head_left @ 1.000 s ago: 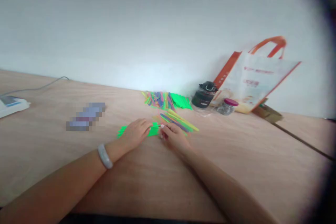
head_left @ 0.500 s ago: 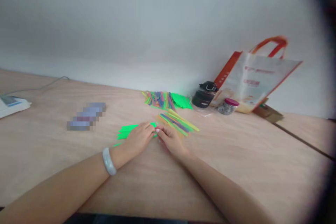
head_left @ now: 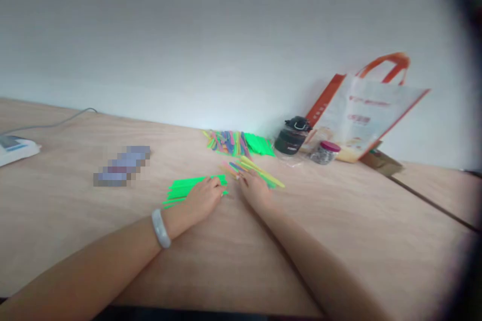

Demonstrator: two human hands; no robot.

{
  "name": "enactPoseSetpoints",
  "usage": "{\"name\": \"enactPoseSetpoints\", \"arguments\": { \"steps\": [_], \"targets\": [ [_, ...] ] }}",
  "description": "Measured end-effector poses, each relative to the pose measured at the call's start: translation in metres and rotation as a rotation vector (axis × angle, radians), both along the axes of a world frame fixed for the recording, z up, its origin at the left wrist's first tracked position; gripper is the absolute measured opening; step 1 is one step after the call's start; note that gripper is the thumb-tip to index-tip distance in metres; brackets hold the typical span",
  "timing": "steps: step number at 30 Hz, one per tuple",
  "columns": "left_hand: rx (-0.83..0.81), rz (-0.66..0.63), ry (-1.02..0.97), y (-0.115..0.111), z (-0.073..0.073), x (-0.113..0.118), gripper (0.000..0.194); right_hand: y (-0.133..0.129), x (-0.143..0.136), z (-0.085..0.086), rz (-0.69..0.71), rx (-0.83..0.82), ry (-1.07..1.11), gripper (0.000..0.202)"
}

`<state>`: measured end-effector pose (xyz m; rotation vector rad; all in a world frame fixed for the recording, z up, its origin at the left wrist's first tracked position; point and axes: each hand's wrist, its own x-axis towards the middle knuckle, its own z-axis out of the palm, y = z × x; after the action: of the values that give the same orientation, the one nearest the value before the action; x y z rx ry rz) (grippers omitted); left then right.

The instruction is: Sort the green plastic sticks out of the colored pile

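Flat bright green plastic sticks (head_left: 178,188) lie side by side on the table. My left hand (head_left: 206,196), with a pale bracelet at its wrist, rests over their right part, its fingers curled closed around the ends. To the right lies a loose pile of mixed yellow, blue, green and orange sticks (head_left: 268,173). My right hand (head_left: 256,191) is on the near left side of that pile, fingers bent and closed on coloured sticks. Its fingertips are partly hidden and slightly blurred. A small gap separates the two hands.
By the wall lie more multicoloured sticks (head_left: 228,143) and a green bundle (head_left: 259,144). Right of them stand a black bottle (head_left: 289,139), a red-lidded jar (head_left: 326,153) and a carrier bag (head_left: 371,115). A blurred-out flat object (head_left: 122,165) and a white device (head_left: 17,151) lie left.
My right hand has moved away from my left fingertips, right and slightly back, onto the coloured pile. My left hand has stayed at the green sticks.
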<state>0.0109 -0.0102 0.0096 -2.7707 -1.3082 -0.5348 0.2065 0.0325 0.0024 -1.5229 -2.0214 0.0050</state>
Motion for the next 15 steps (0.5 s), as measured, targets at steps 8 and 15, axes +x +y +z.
{"name": "enactPoseSetpoints", "arguments": {
  "steps": [8, 15],
  "targets": [
    [-0.031, 0.104, -0.017, 0.013, -0.022, -0.025, 0.053, -0.007, 0.002, -0.011, 0.038, 0.073, -0.317, 0.025],
    [-0.087, 0.015, 0.031, 0.026, -0.015, -0.026, 0.048, -0.006, -0.003, -0.013, 0.040, 0.105, -0.324, 0.026]
  ]
}}
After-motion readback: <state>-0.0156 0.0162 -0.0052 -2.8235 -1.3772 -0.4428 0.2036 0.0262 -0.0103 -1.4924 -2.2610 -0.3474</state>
